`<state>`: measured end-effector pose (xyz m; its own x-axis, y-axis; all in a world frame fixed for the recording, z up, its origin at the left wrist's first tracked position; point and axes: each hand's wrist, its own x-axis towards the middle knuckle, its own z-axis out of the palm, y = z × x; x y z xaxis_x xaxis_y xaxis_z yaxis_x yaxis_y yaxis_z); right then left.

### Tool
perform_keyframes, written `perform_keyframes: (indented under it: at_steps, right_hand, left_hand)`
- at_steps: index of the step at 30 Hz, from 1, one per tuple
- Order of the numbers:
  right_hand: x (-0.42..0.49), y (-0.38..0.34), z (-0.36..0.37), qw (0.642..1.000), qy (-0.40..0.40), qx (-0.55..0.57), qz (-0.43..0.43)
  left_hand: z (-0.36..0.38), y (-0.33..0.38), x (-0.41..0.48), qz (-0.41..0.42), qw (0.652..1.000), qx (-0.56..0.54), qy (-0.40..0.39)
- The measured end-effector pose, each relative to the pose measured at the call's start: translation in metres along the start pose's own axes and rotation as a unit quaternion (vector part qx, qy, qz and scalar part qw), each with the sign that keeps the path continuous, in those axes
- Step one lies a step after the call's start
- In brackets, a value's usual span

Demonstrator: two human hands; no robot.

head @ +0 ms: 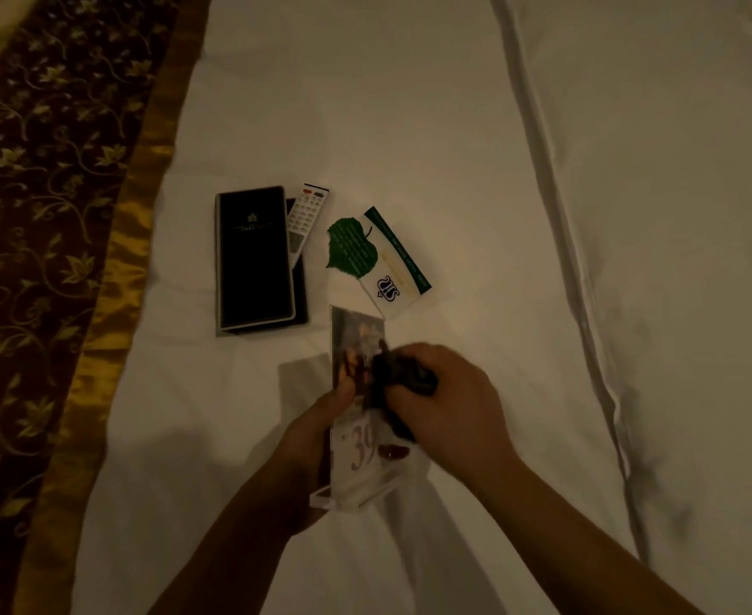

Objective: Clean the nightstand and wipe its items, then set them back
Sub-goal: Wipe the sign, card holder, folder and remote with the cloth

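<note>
On the white bedsheet (454, 126) lie a black folder (254, 259), a remote (305, 219) overlapping its edge and a green leaf card (351, 248); nearer, the left hand (320, 419) grips a clear sign stand (358, 459) while the right hand (445, 401) clutches a dark cloth (403, 379) against it

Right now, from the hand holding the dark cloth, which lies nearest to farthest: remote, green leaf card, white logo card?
From the right hand, head view:
1. White logo card, just beyond it.
2. Green leaf card, farther left, overlapping that card.
3. Remote, farthest, upper left by the black folder.
</note>
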<state>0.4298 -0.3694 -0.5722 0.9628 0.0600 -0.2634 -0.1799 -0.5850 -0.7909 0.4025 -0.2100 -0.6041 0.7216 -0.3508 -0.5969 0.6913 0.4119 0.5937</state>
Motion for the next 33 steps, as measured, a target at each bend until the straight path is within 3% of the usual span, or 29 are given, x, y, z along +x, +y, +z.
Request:
perform_keyframes:
  at_steps: [5,8,11,14,17,19,21,23,25,30,33]
  right_hand:
    - [-0.031,-0.013,-0.006,0.974,-0.167,0.123,-0.086]
    - [-0.021,-0.004,-0.015,0.972,-0.225,-0.004,-0.066]
    - [-0.013,0.006,-0.012,0.975,-0.135,-0.169,-0.046]
    - [-0.017,0.010,-0.005,0.995,-0.024,-0.086,-0.042]
    - [-0.030,0.001,0.005,0.991,-0.028,-0.032,-0.130]
    - [-0.031,-0.002,0.012,0.981,-0.025,-0.062,-0.182]
    - [-0.022,0.002,0.012,0.984,0.028,-0.092,-0.151]
    - [-0.011,0.008,0.005,0.992,0.060,-0.097,-0.062]
    - [-0.010,0.015,-0.002,0.994,0.029,-0.100,-0.045]
    - [-0.023,0.014,-0.019,0.975,-0.192,-0.095,-0.057]
    - [-0.014,0.019,-0.025,0.964,-0.213,-0.159,-0.025]
  left_hand:
    - [0.005,0.011,0.004,0.012,0.998,0.049,0.040]
    - [0.008,0.017,0.006,0.038,0.993,0.088,0.070]
    - [0.009,0.016,0.007,0.026,0.995,0.076,0.053]
    - [0.004,0.013,0.007,0.010,0.999,0.022,0.048]
    - [0.005,0.010,0.006,-0.011,0.999,-0.008,0.031]
    - [0.005,0.006,0.007,-0.033,0.999,-0.032,0.015]
    - [0.005,0.003,0.005,-0.036,0.999,-0.010,0.008]
    - [0.003,0.002,0.002,-0.041,0.998,0.025,0.038]
    - [0.000,0.004,0.000,-0.004,0.996,0.054,0.075]
    - [-0.003,0.016,0.000,0.069,0.972,0.139,0.175]
    - [-0.005,0.015,-0.002,0.105,0.952,0.174,0.228]
